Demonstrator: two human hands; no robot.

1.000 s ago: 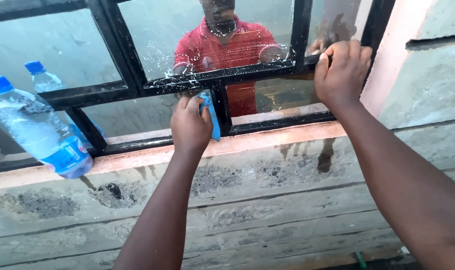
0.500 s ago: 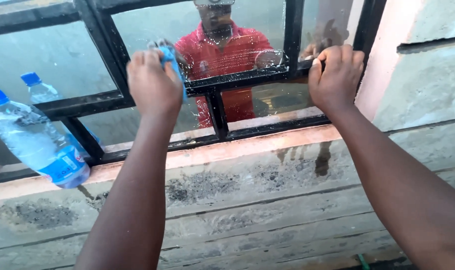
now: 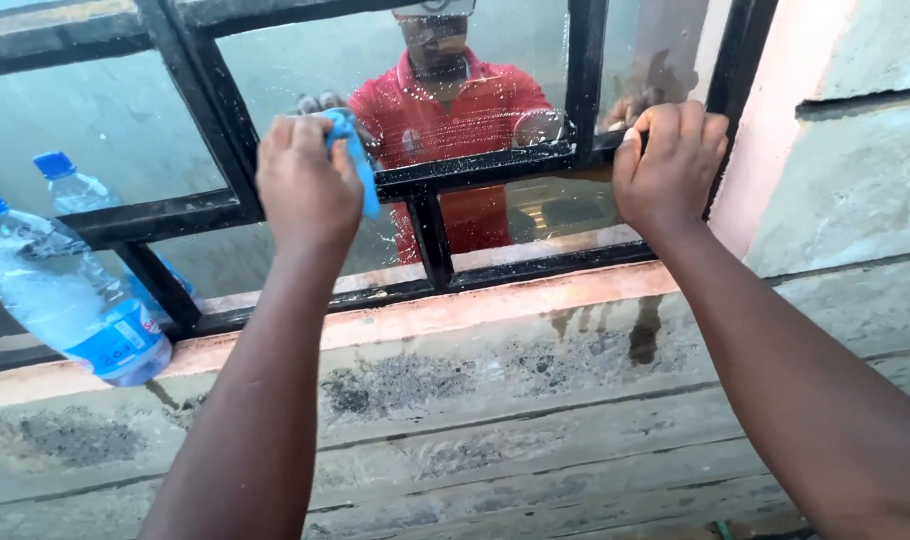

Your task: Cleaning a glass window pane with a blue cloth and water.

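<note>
Our left hand (image 3: 310, 185) has its grip pressed together on a small blue cloth (image 3: 355, 155), the fingers folded over it so that only a strip of blue shows along the hand's 3 o'clock edge. The cloth lies flat against the glass pane (image 3: 305, 60) of the upper middle window section, just above the horizontal black bar.

Our right hand (image 3: 670, 160), at 3 o'clock from the left, has its grip curled shut around the black window frame (image 3: 585, 70), where the crossbar meets the upright near the pink wall edge (image 3: 765, 150). The two hands are well apart, with one upright bar between them.

The glass shows a reflection of a person in a red shirt (image 3: 455, 115), streaked with wet marks. At 8 o'clock from the left hand, a clear plastic water bottle (image 3: 65, 295) with a blue cap and blue label leans tilted on the pinkish sill (image 3: 425, 315), touching the glass. Below the sill runs a rough grey concrete wall (image 3: 535, 420) with dark stains.
</note>
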